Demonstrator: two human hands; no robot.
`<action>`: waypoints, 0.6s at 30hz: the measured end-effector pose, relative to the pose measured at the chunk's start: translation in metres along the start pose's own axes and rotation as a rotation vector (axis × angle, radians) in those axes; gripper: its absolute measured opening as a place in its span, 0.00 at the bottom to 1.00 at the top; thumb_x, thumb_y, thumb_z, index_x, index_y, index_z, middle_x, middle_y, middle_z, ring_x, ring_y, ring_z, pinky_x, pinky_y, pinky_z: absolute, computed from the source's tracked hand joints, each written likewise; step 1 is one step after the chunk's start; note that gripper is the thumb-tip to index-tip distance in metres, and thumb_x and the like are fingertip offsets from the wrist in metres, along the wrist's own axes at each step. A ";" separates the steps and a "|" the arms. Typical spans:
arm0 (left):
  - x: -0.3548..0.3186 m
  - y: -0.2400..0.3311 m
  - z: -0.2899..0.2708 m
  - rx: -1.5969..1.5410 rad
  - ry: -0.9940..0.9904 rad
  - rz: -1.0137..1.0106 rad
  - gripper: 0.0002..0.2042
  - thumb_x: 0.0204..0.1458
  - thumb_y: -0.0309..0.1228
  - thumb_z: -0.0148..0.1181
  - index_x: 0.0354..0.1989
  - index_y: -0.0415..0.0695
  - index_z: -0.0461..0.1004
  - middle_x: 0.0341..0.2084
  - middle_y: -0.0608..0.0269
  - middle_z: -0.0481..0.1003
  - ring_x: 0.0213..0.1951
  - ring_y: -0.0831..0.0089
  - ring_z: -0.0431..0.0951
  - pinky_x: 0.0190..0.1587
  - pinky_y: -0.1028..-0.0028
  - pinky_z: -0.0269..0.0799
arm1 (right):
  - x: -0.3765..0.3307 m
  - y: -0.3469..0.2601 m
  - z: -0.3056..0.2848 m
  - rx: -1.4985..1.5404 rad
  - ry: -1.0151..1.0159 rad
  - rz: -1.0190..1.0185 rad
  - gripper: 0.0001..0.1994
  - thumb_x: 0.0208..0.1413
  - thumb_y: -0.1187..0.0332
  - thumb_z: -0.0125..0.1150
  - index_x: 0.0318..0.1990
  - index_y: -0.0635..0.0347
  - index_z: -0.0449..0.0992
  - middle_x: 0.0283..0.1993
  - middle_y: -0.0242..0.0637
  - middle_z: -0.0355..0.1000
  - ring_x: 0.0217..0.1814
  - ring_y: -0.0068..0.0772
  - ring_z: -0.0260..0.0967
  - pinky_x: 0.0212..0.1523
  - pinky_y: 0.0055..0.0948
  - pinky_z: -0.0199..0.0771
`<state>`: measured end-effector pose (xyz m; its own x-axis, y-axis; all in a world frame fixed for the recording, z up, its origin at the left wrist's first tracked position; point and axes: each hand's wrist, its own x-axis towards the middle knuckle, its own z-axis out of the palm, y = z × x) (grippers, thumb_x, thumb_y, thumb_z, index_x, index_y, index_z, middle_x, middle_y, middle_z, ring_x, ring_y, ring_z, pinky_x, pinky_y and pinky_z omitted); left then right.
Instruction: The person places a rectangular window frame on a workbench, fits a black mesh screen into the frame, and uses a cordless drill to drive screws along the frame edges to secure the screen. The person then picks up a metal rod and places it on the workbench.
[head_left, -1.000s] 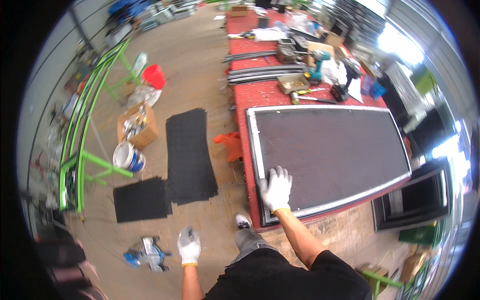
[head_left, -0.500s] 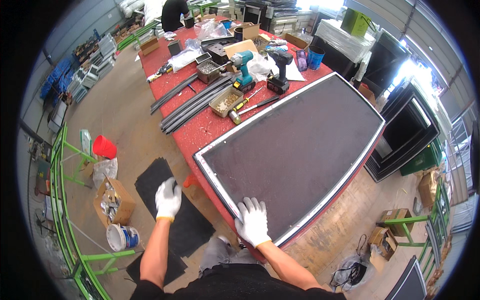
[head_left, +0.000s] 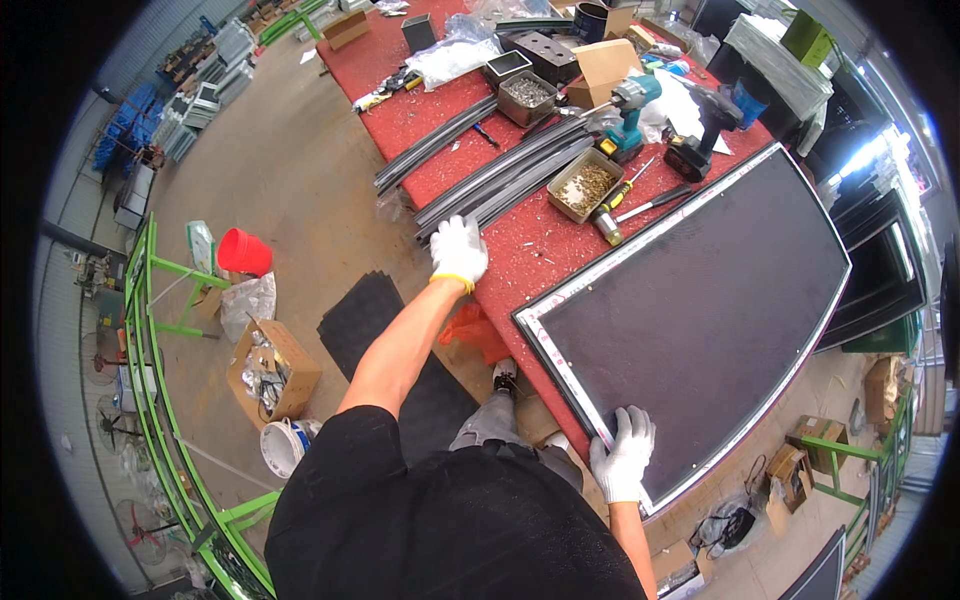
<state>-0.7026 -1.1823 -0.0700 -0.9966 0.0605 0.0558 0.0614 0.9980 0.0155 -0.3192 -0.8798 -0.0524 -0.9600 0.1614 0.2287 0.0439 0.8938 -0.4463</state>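
A large dark mesh panel (head_left: 700, 290) in a pale metal frame lies flat on the red table (head_left: 520, 245). My right hand (head_left: 622, 455), in a white glove, rests with fingers spread on the panel's near corner. My left hand (head_left: 458, 250), also gloved, reaches out to the table's left edge. It lies on the near ends of a bundle of long black strips (head_left: 500, 170) and holds nothing that I can make out.
Beyond the strips lie a tray of screws (head_left: 585, 185), a screwdriver (head_left: 640, 208), a teal drill (head_left: 630, 100) and a black drill (head_left: 703, 120). On the floor to the left are black mats (head_left: 385, 330), a red bucket (head_left: 243, 250), a cardboard box (head_left: 272, 372) and a green rack (head_left: 150, 330).
My left hand has risen from over the floor mat to the strip ends on the table. My right hand has slid along the panel's near edge to its corner. My view has turned.
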 end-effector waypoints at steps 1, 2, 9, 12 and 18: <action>-0.005 -0.001 0.002 -0.011 0.029 0.055 0.19 0.63 0.42 0.66 0.59 0.46 0.79 0.55 0.49 0.77 0.58 0.48 0.78 0.57 0.48 0.76 | 0.000 -0.004 0.002 -0.013 -0.031 0.056 0.34 0.44 0.71 0.73 0.64 0.62 0.76 0.68 0.56 0.72 0.73 0.66 0.69 0.75 0.64 0.68; -0.009 -0.002 0.003 -0.016 0.040 0.104 0.18 0.62 0.40 0.67 0.58 0.46 0.80 0.54 0.49 0.77 0.58 0.48 0.78 0.56 0.48 0.77 | 0.001 -0.008 0.004 -0.033 -0.024 0.084 0.34 0.44 0.72 0.72 0.64 0.62 0.76 0.68 0.56 0.72 0.73 0.66 0.69 0.75 0.63 0.69; 0.021 -0.001 -0.005 -0.137 -0.134 0.021 0.11 0.64 0.35 0.62 0.51 0.46 0.82 0.50 0.46 0.84 0.53 0.46 0.86 0.56 0.48 0.82 | 0.000 -0.025 0.023 -0.116 0.046 0.199 0.33 0.41 0.78 0.65 0.62 0.67 0.75 0.65 0.59 0.72 0.70 0.71 0.69 0.73 0.65 0.70; 0.041 -0.003 -0.016 -0.196 -0.303 0.075 0.15 0.61 0.36 0.64 0.50 0.40 0.84 0.46 0.37 0.88 0.50 0.42 0.90 0.56 0.49 0.85 | 0.000 -0.028 0.031 -0.148 0.079 0.227 0.34 0.40 0.79 0.65 0.63 0.67 0.75 0.65 0.59 0.72 0.70 0.71 0.69 0.73 0.64 0.70; 0.038 -0.024 -0.036 -0.487 -0.383 -0.003 0.23 0.60 0.46 0.66 0.52 0.36 0.83 0.48 0.34 0.86 0.53 0.36 0.87 0.59 0.48 0.82 | 0.006 -0.033 0.031 -0.151 0.073 0.302 0.34 0.40 0.79 0.65 0.62 0.68 0.76 0.65 0.59 0.74 0.70 0.69 0.70 0.74 0.63 0.71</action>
<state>-0.7398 -1.2043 -0.0325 -0.9403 0.1503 -0.3055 -0.0133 0.8805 0.4739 -0.3351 -0.9217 -0.0631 -0.8753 0.4529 0.1696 0.3689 0.8520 -0.3714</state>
